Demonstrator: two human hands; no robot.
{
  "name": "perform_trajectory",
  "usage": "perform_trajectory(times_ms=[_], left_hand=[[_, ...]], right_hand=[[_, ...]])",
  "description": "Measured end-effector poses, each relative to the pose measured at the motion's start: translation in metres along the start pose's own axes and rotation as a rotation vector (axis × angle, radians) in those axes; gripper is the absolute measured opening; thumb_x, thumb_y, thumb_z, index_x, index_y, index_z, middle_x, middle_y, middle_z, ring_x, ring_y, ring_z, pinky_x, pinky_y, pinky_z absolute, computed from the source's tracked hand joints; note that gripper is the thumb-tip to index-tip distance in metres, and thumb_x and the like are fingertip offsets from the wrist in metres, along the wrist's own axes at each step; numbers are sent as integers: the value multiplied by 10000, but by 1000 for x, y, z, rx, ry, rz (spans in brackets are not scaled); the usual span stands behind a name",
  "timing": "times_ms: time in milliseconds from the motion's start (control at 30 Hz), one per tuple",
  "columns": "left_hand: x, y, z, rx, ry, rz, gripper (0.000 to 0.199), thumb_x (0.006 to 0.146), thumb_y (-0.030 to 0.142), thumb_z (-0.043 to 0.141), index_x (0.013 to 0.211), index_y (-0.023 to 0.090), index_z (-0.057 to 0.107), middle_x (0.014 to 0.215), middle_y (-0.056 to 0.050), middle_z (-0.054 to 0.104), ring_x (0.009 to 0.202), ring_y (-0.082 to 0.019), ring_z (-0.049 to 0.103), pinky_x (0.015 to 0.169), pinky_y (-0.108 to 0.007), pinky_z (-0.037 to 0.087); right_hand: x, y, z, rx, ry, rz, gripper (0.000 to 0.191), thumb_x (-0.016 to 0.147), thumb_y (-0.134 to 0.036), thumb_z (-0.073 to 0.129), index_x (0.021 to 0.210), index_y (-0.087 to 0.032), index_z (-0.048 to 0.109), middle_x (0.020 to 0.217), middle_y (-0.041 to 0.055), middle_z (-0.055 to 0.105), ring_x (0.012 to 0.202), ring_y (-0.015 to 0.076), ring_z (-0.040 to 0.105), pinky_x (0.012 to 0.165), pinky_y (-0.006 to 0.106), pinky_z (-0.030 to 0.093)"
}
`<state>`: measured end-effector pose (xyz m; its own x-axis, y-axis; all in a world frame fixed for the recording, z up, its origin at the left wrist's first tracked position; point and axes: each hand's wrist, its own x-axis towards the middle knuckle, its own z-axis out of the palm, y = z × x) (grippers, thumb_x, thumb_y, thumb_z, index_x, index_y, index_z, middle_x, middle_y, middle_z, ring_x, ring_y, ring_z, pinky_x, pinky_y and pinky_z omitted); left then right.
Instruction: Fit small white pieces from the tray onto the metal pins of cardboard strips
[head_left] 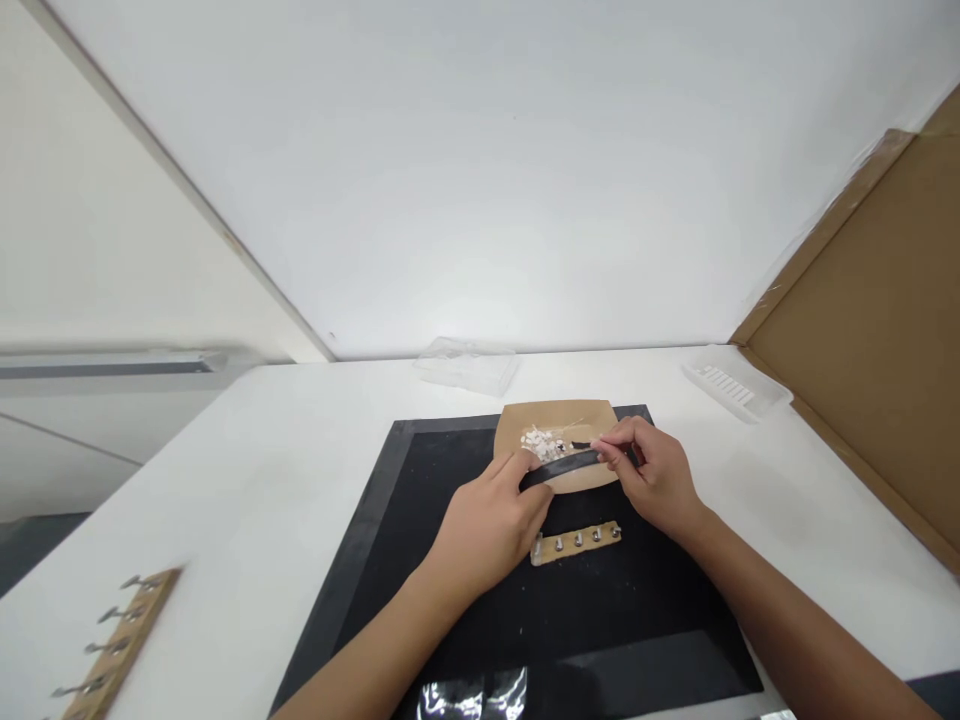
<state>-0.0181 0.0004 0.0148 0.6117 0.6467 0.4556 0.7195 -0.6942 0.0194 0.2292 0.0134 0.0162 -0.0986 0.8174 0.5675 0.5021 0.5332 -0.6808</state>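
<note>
A flat black strip [564,466] stretches between my two hands, over a brown paper tray [517,415]. My left hand [491,515] is closed on the strip's left end between thumb and fingers. With thumb and forefinger pinched together, my right hand [649,470] grips near the strip's right end. A short dark tip pokes out left of those fingertips; what it belongs to I cannot make out. Small white pieces [541,443] lie in the tray. Just below the hands, a short wooden strip [577,543] with several small metal pieces in a row rests on the black mat [600,620].
At the lower left stands a wooden rack [124,645] with several metal hooks or tools. A clear plastic lid [466,366] lies near the back wall. To the right, a clear plastic box [737,385] holds white strips, beside a cardboard panel [877,330].
</note>
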Motion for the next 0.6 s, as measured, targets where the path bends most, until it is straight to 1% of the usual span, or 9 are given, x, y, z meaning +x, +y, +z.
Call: perform_trajectory(times_ms=[133,200,333,400,500,600], left_hand=[[1,5,-8,-88,-34,74,253,1003,260,585,811,207,741,1057,-84,684,832,-200,651,614,-275,508],[2,5,-12,-136,-12,77,262,1014,289,585,835,212,760,1056,-77,691,808,-188,661,626,-280,525],[4,1,-14,-193,67,25,294,1063,351,551,979,250,815,1091,-66,696,796,-161,685,656,-265,551],[5,-1,-15,-217,56,30,304,1081,375,530,1091,286,820,1085,-54,693,782,-145,689,664,-247,558],[6,-4,-16,-240,31,51,328,1102,382,493,1257,334,778,1086,-46,680,810,-135,703,681,-227,566],[6,-6,-19,-229,49,49,347,1112,384,469,1326,365,742,1096,-43,660,841,-135,702,691,-218,566]], right_hand=[[1,2,-5,-31,27,17,141,1039,-323,650,920,-248,646,798,-9,700,688,154,654,660,294,496],[1,2,-6,-41,34,28,148,1039,-325,650,914,-246,647,788,-12,693,674,150,641,640,286,484],[1,0,-7,-65,47,6,154,1034,-320,654,900,-245,651,778,-13,685,652,146,618,621,282,472],[2,-2,-8,-68,61,-9,149,1038,-310,644,903,-247,648,782,-11,682,649,148,606,621,286,468],[2,-2,-9,-55,104,-8,134,1042,-304,637,919,-252,635,803,-4,672,653,153,581,618,297,457],[1,0,-10,-17,148,3,142,1045,-318,636,921,-253,612,817,4,654,637,154,551,598,309,441]])
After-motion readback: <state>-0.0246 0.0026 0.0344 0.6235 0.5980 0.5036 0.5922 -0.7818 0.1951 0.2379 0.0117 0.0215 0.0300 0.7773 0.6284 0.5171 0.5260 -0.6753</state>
